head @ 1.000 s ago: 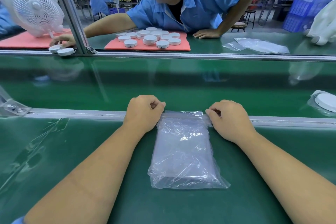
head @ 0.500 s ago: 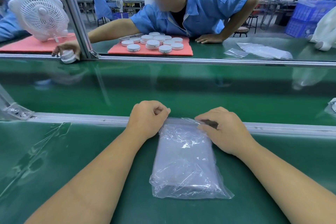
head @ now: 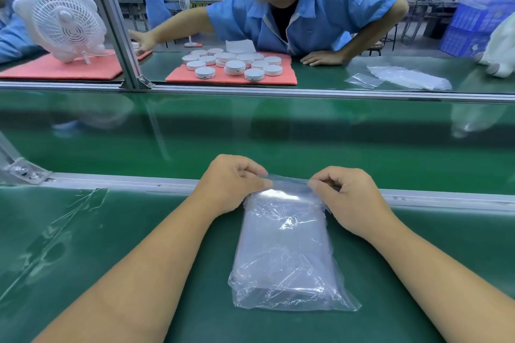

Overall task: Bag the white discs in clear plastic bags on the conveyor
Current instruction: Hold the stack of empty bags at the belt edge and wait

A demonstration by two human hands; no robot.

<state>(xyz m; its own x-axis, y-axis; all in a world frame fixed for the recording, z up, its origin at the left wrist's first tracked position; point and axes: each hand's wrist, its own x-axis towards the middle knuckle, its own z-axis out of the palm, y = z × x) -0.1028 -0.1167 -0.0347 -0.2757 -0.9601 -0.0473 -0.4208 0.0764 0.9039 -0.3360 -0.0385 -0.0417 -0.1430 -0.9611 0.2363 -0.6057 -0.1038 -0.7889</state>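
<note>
Both hands [head: 289, 189] — pinching bag [head: 284, 253] top

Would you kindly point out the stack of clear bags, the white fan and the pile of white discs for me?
stack of clear bags [head: 284, 248]: head view, middle of the top bag.
white fan [head: 65, 18]: head view, centre of its grille.
pile of white discs [head: 235, 67]: head view, top of a front disc.

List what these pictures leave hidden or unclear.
Head view only:
- Fingertips of the left hand and right hand: curled under, at the bag's top edge.
- What the clear bag holds: glare and creases hide it.
- Markings on the white discs: too small.
- White fan: partly behind the metal post.
</note>
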